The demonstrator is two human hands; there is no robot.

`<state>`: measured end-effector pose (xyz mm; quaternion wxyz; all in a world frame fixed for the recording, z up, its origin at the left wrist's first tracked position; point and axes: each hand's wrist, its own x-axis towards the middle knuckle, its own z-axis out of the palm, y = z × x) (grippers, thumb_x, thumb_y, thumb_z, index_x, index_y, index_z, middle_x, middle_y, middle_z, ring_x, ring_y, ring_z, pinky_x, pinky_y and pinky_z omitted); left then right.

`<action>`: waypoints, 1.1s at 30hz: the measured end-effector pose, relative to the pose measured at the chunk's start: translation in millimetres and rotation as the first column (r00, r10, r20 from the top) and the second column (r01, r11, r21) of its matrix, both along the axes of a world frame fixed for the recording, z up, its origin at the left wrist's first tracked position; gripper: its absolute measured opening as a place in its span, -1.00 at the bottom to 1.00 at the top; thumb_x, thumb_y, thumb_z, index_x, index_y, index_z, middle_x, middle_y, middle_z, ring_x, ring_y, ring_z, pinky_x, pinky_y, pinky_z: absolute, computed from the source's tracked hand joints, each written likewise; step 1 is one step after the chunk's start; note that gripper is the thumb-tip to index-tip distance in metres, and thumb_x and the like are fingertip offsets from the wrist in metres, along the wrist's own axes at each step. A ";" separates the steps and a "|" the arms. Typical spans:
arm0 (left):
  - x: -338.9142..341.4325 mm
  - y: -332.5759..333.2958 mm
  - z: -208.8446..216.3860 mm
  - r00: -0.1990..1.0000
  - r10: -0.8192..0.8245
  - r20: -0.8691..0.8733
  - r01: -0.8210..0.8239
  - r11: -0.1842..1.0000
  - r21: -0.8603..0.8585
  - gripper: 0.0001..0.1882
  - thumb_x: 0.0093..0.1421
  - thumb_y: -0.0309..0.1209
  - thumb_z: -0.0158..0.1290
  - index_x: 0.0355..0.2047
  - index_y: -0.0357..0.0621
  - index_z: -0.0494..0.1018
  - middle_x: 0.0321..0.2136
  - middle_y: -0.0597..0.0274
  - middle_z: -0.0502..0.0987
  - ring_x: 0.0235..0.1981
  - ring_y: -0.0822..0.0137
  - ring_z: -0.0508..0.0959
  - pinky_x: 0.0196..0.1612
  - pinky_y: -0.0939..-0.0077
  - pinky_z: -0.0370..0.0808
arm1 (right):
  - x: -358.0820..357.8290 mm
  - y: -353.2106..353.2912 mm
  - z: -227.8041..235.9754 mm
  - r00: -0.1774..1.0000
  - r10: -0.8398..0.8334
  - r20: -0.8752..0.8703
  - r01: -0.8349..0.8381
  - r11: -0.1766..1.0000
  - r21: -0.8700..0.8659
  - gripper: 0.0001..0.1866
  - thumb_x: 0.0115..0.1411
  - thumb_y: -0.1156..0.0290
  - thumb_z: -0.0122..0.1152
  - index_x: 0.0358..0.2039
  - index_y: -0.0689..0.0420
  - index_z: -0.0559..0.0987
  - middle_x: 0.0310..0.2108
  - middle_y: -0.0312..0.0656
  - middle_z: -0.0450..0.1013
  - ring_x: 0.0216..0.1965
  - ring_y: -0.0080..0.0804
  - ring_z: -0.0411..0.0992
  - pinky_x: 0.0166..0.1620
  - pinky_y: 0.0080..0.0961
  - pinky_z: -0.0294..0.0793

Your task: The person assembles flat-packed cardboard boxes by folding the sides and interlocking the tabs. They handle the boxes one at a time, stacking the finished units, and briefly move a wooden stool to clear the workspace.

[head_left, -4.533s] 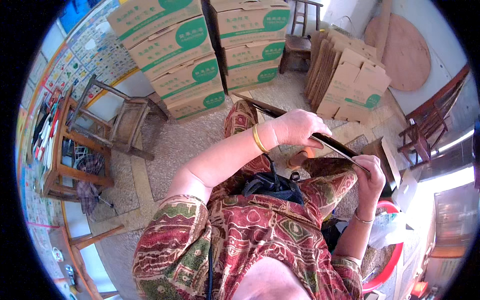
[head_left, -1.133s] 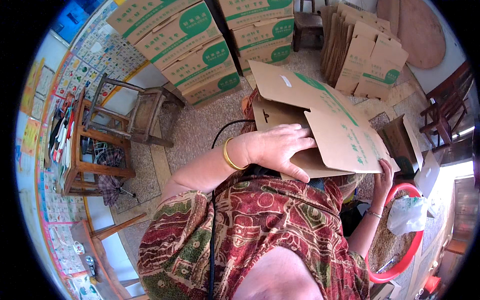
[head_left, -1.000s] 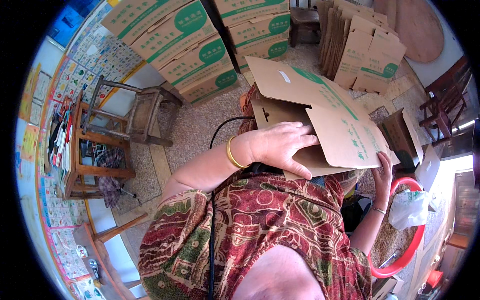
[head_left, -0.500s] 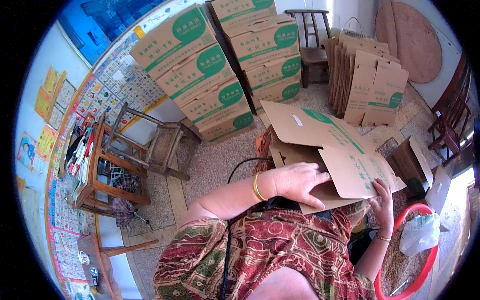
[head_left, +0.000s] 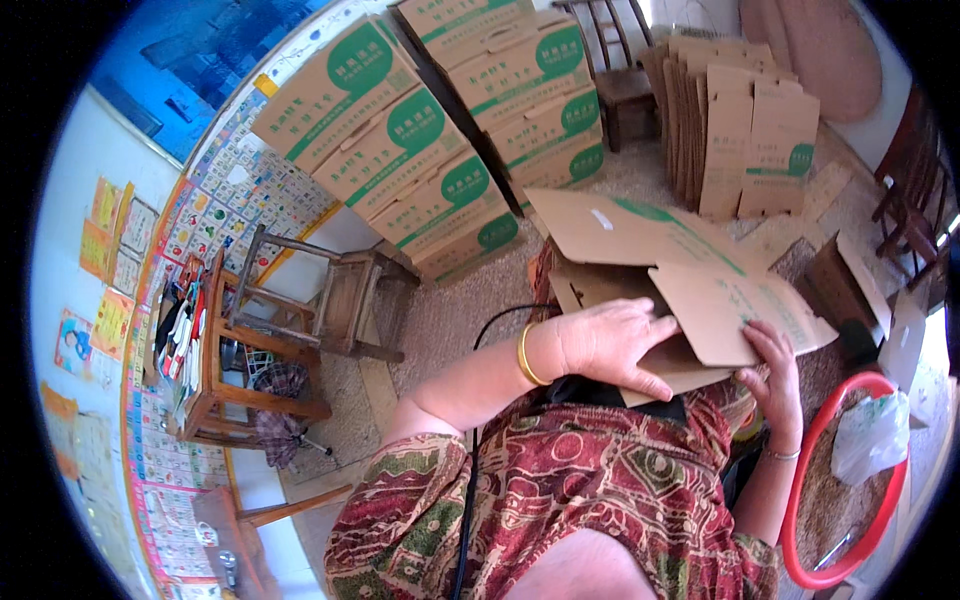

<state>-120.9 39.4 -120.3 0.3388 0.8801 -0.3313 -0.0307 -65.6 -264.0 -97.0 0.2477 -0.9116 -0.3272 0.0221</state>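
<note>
A partly folded brown cardboard box (head_left: 640,230) with green print rests across my lap, its panels at an angle with a dark gap between them. My left hand (head_left: 610,345), a gold bangle at its wrist, lies at the gap. Its thumb and forefinger are stretched apart, the thumb along the lower panel and the forefinger by the edge of the upper flap. At the near right edge of that flap, my right hand (head_left: 772,375) grips the cardboard, fingers on top and thumb below.
Stacked printed cartons (head_left: 400,130) stand ahead, beside a wooden chair (head_left: 350,290). Flattened cartons (head_left: 740,130) lean at the far right. A red-rimmed tub (head_left: 795,510) with brown contents and a white plastic bag (head_left: 870,440) sits at my right, near an opened box (head_left: 845,280).
The view has shifted slightly, so the room sits differently in the picture. Both hands keep their places on the cardboard box, whose panels hold nearly the same angle.
</note>
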 end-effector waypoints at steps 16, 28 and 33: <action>-0.5 -3.9 8.9 0.996 -0.032 -0.081 0.037 0.998 0.052 -0.01 -0.06 0.23 0.17 0.15 -0.32 0.20 -0.17 -0.21 0.45 -0.20 -0.09 0.42 -0.06 0.16 0.39 | 2.4 14.4 14.4 0.977 0.061 -0.203 -0.060 0.998 0.011 -0.16 0.00 -0.23 0.22 0.04 0.29 0.44 0.09 0.09 0.36 0.14 0.04 0.33 0.18 -0.26 0.27; 2.1 -9.6 9.6 0.995 -0.039 -0.097 0.046 0.996 0.072 -0.03 -0.02 0.23 0.13 0.12 -0.37 0.21 -0.11 -0.25 0.45 -0.09 -0.14 0.43 0.04 0.16 0.37 | -6.5 29.9 17.7 0.996 0.045 -0.073 -0.051 0.995 -0.091 -0.44 -0.17 0.56 0.04 -0.04 0.34 0.47 0.02 0.15 0.39 0.06 0.13 0.34 0.17 -0.21 0.31; 3.2 -10.8 10.3 0.992 -0.051 -0.111 0.064 0.991 0.116 -0.04 0.00 0.24 0.10 0.10 -0.42 0.21 -0.13 -0.22 0.46 -0.10 -0.10 0.42 0.03 0.17 0.36 | -7.4 30.1 18.6 0.996 0.015 -0.090 -0.022 0.997 -0.078 -0.47 -0.14 0.57 0.12 -0.04 0.32 0.47 0.01 0.14 0.40 0.06 0.12 0.34 0.16 -0.21 0.32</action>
